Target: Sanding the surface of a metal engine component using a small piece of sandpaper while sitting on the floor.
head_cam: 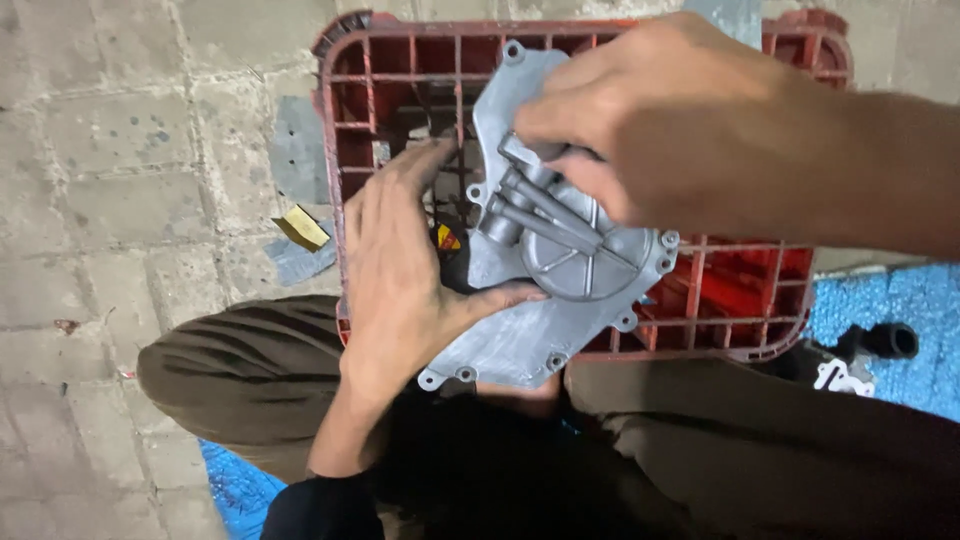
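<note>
Two hands on one grey metal casting point(545, 285) right now. Left hand point(400, 270) lies flat and spread along the casting's left edge, fingers pointing up over the crate ribs, thumb hooked across the lower plate of the part and pressing on it. Right hand point(660, 125) comes in from the upper right, fingers curled and pinched around the raised tubular ribs near the top of the casting, covering its upper right corner. That casting is a flat cover with bolt lugs around its rim and a round domed boss in the middle, and it rests tilted on an upturned red plastic crate point(740, 300), whose ribbed grid shows all round it. Small yellow and red scrap point(448, 238) peeks between the left hand and the part. Below, the person's knees in brown trousers point(245, 365) frame the crate. Paved floor point(120, 160) stretches left, with a yellow scrap point(303, 228) on it just beside the crate. Far right, a blue sheet point(900, 300) carries a black tube point(885, 341) and a small white bracket point(842, 378).
</note>
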